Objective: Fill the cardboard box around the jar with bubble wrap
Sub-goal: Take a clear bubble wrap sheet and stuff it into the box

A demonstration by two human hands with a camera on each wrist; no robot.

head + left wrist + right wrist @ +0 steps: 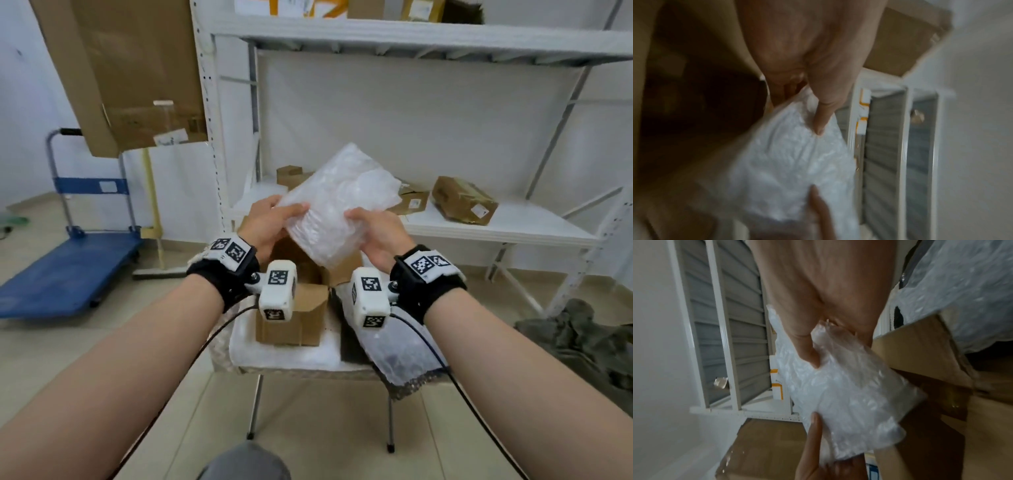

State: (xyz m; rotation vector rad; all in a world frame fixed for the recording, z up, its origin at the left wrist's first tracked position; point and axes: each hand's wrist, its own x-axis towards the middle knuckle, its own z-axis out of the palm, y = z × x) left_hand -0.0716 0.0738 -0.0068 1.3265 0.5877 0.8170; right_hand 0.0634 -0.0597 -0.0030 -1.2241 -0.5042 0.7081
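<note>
2 hands (320, 229) pinching folded bubble wrap (337, 205) between them, above the cardboard box (294, 308).

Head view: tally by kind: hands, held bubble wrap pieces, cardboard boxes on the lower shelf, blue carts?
Hands: 2 (left hand, right hand)
Held bubble wrap: 1
Cardboard boxes on the lower shelf: 3
Blue cart: 1
Total: 7

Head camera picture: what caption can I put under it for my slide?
Both hands, left hand and right hand, hold folded bubble wrap above the open cardboard box.
</note>
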